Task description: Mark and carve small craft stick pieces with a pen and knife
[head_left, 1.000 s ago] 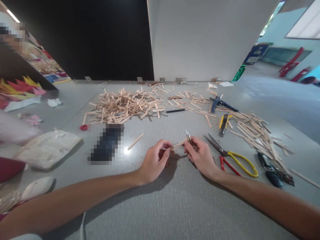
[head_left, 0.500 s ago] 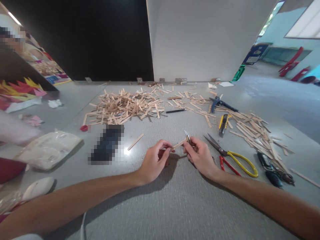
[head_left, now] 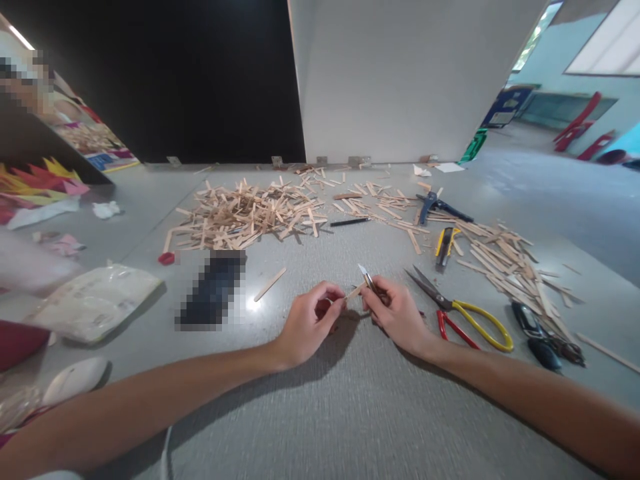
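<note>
My left hand [head_left: 311, 325] pinches one end of a thin wooden craft stick [head_left: 355, 291] between thumb and fingers. The stick points up and right toward my right hand [head_left: 397, 315], which is closed around a craft knife [head_left: 367, 279]. The blade sticks out up and to the left, above the stick; whether it touches the wood I cannot tell. Right of that hand lie scissors [head_left: 447, 304] with a yellow handle, a red handle showing beside it. Another loose craft stick [head_left: 270, 285] lies on the table left of my hands.
Behind my hands is a heap of craft sticks [head_left: 250, 213], with a black pen [head_left: 349, 222] beside it. At right are a yellow box cutter [head_left: 444, 247], blue-handled pliers [head_left: 431, 205], more sticks [head_left: 520, 267] and keys [head_left: 543, 343]. A plastic packet [head_left: 100, 300] lies left.
The craft knife in my right hand has tilted left, its blade tip slightly lower. My left hand still pinches the stick in nearly the same place. The view has shifted slightly.
</note>
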The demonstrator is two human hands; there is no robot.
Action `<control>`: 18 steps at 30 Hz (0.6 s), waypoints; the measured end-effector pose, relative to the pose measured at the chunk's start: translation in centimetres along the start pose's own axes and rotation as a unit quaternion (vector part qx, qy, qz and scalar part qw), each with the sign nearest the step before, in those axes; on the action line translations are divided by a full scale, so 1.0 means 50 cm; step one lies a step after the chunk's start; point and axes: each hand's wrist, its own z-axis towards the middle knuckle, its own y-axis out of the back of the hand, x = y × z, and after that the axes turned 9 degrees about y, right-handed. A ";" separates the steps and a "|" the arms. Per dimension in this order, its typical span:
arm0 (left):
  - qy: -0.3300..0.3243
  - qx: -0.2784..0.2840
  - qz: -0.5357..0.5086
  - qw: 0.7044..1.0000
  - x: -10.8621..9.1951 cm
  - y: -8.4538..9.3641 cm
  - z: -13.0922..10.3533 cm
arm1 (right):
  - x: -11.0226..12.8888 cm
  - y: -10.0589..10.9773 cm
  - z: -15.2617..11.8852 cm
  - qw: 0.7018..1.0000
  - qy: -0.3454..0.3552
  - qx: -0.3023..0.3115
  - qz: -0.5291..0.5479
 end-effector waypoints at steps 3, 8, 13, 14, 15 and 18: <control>0.002 0.004 0.003 1.000 -0.001 0.000 -0.001 | -0.001 0.000 0.001 1.000 0.002 0.004 -0.006; 0.014 -0.006 0.001 1.000 -0.004 -0.002 0.000 | -0.001 -0.001 0.002 1.000 -0.004 0.003 0.004; -0.004 -0.044 0.014 0.999 -0.005 -0.003 -0.003 | 0.004 -0.003 -0.001 1.000 -0.006 -0.003 0.001; -0.011 -0.052 0.024 0.998 -0.006 -0.003 -0.005 | 0.005 -0.003 -0.002 1.000 -0.009 -0.009 0.010; -0.017 -0.060 0.036 0.997 -0.007 -0.002 -0.006 | 0.005 -0.004 -0.003 1.000 -0.014 -0.016 0.022; -0.028 -0.082 0.094 0.992 -0.014 0.005 -0.009 | 0.004 -0.004 -0.004 0.997 -0.032 -0.035 0.063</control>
